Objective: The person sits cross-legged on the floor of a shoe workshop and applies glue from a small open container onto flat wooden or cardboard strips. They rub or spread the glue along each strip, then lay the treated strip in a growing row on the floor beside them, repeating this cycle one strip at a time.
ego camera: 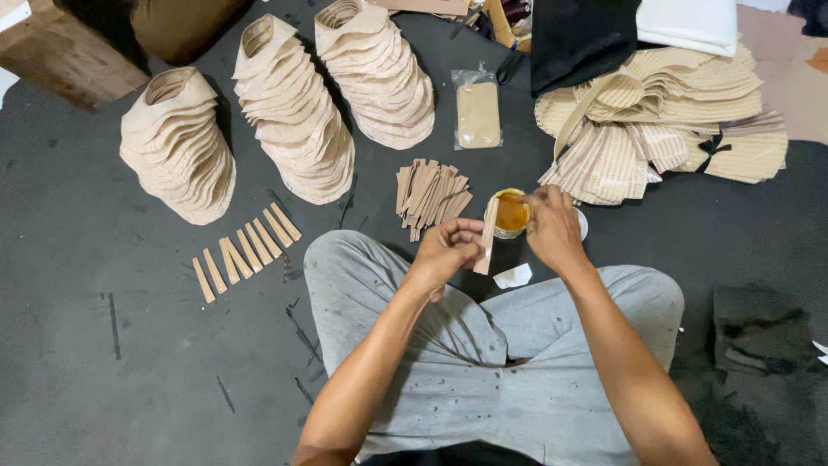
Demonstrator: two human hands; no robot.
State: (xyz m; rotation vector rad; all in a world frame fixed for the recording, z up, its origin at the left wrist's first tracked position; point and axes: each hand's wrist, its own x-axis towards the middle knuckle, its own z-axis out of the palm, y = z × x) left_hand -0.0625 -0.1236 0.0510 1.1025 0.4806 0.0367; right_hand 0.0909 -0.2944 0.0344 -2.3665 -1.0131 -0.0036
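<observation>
One tan strip (487,239) is pinched in the left hand (446,250); the right hand (552,229), fingers together, is held over one glue cup (511,213); three cap stacks (293,108) stand on the floor beyond.

Premises: a small craft workshop, with work done seated on a dark floor mat (103,345). Evidence — three tall stacks of tan cut visor pieces (293,112), a heap of ribbed brims (664,121), cut strips laid in a row (246,250) and in a loose pile (429,194), and an open pot of amber glue (511,213) — batch production by hand, no machinery in view.
</observation>
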